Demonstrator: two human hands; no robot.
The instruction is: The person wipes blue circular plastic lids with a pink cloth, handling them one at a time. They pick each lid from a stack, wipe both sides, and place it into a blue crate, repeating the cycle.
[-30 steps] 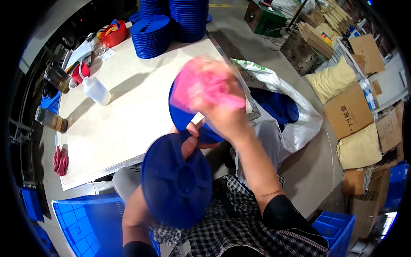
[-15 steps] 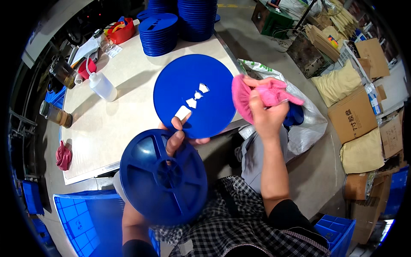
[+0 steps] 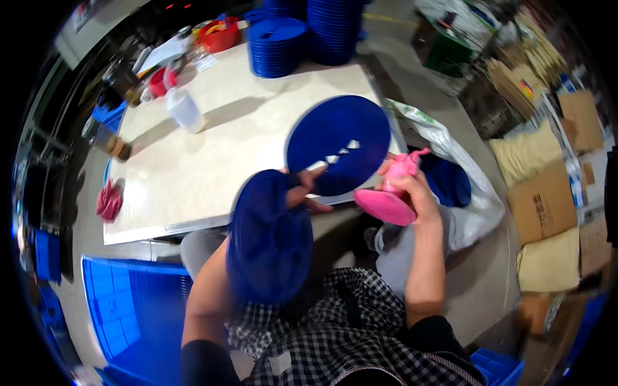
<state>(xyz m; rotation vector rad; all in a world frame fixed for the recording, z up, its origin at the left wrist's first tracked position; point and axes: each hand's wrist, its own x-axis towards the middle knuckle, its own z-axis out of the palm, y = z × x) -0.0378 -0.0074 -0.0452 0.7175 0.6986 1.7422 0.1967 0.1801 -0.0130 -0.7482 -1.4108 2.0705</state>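
Observation:
My left hand (image 3: 309, 188) is closed on a dark blue ribbed reel disc (image 3: 267, 244), its fingers coming out past the disc's right side. These fingers also meet the lower left edge of a flat blue disc (image 3: 335, 122) with small cut-outs across its middle. Both discs are tilted and blurred, and how the hand grips each is partly hidden. In my right hand (image 3: 415, 193) a pink cloth (image 3: 386, 207) is bunched, its flat round face turned downward. The cloth is beside the flat disc's lower right edge, not visibly touching it.
Stacks of blue discs (image 3: 277, 48) stand on the white table (image 3: 225, 141) at the back. A squeeze bottle (image 3: 183, 110), a jar (image 3: 106, 138) and a dark pink cloth (image 3: 109, 204) are on the left. A white sack (image 3: 486, 209) holding blue discs is right; a blue crate (image 3: 138, 315) stands lower left.
The flat disc and the ribbed disc have tilted and now look narrower. My right hand has lowered the pink cloth and turned its flat face down. The whole view has shifted.

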